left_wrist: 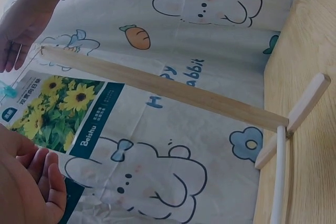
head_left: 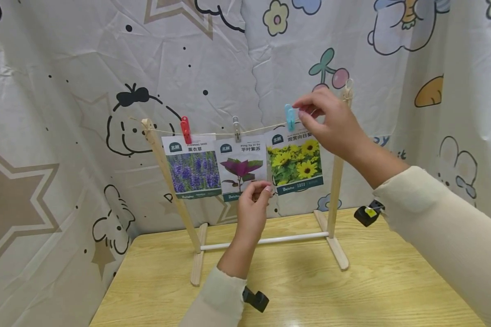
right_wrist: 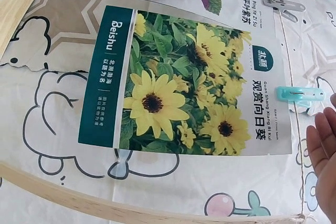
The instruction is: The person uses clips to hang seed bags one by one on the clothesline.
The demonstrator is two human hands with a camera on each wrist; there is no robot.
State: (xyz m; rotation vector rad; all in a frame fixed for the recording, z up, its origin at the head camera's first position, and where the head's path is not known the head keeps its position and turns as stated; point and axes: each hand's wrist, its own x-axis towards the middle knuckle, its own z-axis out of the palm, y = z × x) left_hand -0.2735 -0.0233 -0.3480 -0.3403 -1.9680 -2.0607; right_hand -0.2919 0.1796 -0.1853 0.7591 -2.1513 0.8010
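Observation:
Three seed packets hang from a thin string (head_left: 204, 134) tied between two wooden posts. The sunflower packet (right_wrist: 178, 87) is on the right under a light blue clothespin (right_wrist: 302, 94). A grey clothespin (head_left: 237, 128) holds the purple-leaf packet (head_left: 240, 159) in the middle, and a red clothespin (head_left: 186, 130) holds the lavender packet (head_left: 193, 170) on the left. My right hand (head_left: 329, 120) is beside the blue clothespin, its fingers loosely bent; the right wrist view shows a gap between them. Near the lower edges of the middle and right packets, my left hand (head_left: 251, 211) has loosely curled fingers and holds nothing visible.
The wooden stand has a left post (head_left: 173, 195), a right post (head_left: 335, 190) and a white crossbar (head_left: 266, 240) low between its feet. It stands on a wood-grain table (head_left: 303, 290). A patterned curtain (head_left: 77, 59) hangs close behind.

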